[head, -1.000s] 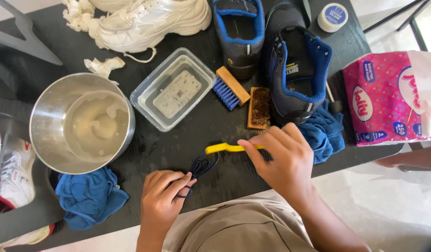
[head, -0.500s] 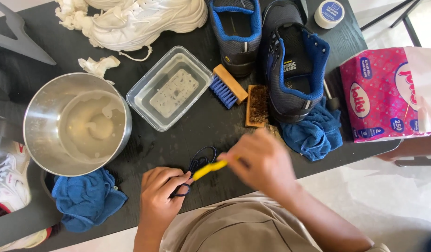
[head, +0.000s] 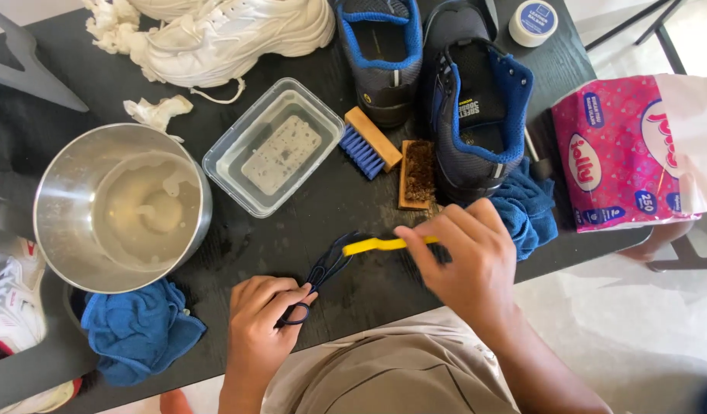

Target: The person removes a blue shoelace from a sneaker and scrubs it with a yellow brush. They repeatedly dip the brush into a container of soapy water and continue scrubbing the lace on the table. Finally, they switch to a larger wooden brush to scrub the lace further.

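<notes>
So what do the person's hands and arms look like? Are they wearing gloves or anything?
No gloves. The left hand and the right hand are both bare, with no rings, watch or bracelets showing. The forearms are bare too, with no sleeves reaching into view. Each hand shows its fingers plainly, with short nails.

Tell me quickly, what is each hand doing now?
Left hand: closed, pinching a dark shoelace.
Right hand: closed, holding a yellow brush.

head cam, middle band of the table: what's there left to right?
Steel bowl → clear plastic tub → blue-bristle brush → brown brush → dark shoe with blue lining → pink tissue pack.
</notes>
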